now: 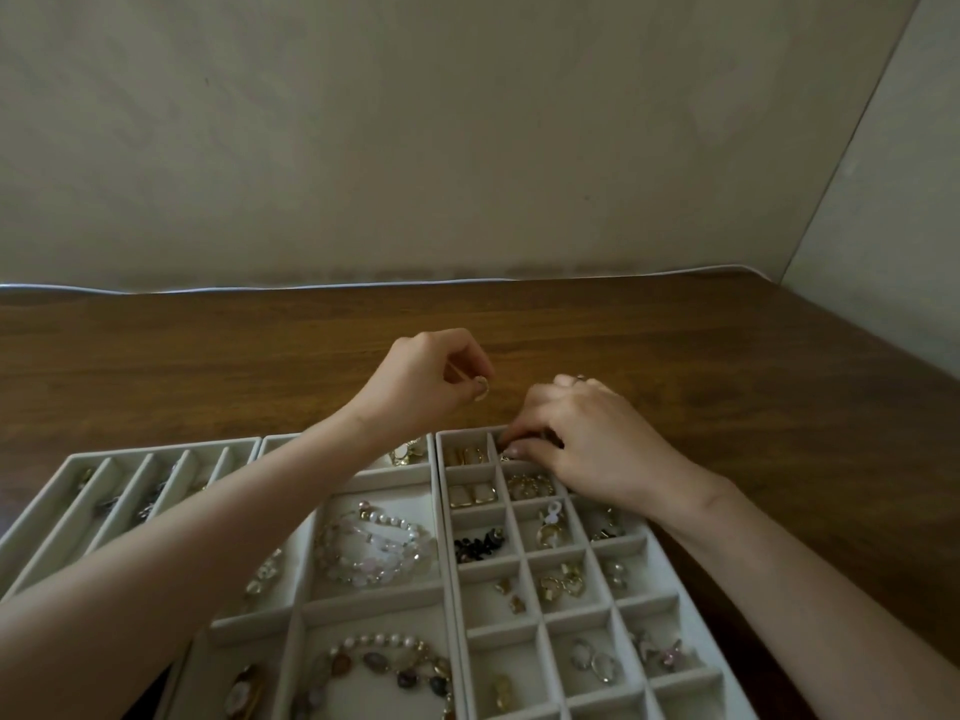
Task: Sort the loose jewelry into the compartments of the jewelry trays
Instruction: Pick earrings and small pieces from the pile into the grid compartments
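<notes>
Your left hand (421,379) pinches a small ring (482,388) over the bench (208,356), just beyond the grid tray's (464,435) far edge. Your right hand (582,433), nearer, curls its fingers into a far-row compartment; I cannot tell whether they grip anything.

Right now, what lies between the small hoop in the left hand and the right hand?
Only a bare strip of wooden table, seen in the head view; the small hoop and right hand are apart.

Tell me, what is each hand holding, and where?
Left hand pinches a small pale metal hoop by its edge. Right hand: cannot be told.
</notes>
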Motion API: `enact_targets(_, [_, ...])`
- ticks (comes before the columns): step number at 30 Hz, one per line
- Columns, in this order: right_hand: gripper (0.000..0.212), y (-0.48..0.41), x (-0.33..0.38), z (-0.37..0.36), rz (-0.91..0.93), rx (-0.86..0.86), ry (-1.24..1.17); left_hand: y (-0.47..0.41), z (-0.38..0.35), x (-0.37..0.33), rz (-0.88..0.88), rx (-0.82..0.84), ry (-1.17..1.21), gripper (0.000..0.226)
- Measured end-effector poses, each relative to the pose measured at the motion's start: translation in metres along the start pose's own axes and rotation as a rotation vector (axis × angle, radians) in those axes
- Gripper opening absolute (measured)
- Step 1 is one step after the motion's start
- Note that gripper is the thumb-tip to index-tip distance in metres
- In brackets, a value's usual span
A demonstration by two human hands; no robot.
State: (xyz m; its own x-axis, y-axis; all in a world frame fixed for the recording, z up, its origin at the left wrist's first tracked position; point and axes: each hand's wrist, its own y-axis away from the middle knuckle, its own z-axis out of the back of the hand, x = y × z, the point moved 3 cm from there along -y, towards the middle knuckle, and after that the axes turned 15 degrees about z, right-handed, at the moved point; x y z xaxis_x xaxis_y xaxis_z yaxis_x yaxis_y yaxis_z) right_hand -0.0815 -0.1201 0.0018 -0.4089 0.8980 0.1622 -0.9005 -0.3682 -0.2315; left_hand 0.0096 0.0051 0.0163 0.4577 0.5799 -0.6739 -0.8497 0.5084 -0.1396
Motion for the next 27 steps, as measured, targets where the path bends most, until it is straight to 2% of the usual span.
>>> enact_targets(3, [0.024, -0.001, 0.004, 0.0, 0.014, 0.006, 0.024, 0.0, -0.002, 0.001, -0.023, 0.017, -0.018, 0.012])
enact_targets(9, [0.011, 0.0, 0.006, 0.003, 0.003, -0.021, -0.078, -0.001, -0.003, 0.0, -0.008, 0.043, 0.002, 0.009])
enact_targets(12, [0.013, 0.0, 0.007, 0.003, -0.017, -0.031, -0.086, 0.0, -0.004, 0.0, 0.011, 0.058, 0.013, 0.003])
enact_targets(18, [0.019, 0.0, 0.007, 0.002, -0.024, -0.108, 0.002, 0.002, -0.004, -0.002, 0.026, 0.115, 0.063, 0.011])
enact_targets(21, [0.017, 0.0, 0.004, 0.004, -0.016, -0.185, -0.05, 0.002, -0.003, -0.002, 0.026, 0.123, 0.066, 0.014])
enact_targets(27, [0.022, 0.007, -0.01, 0.02, -0.112, -0.409, -0.323, 0.004, -0.005, -0.004, -0.01, 0.141, 0.04, 0.014])
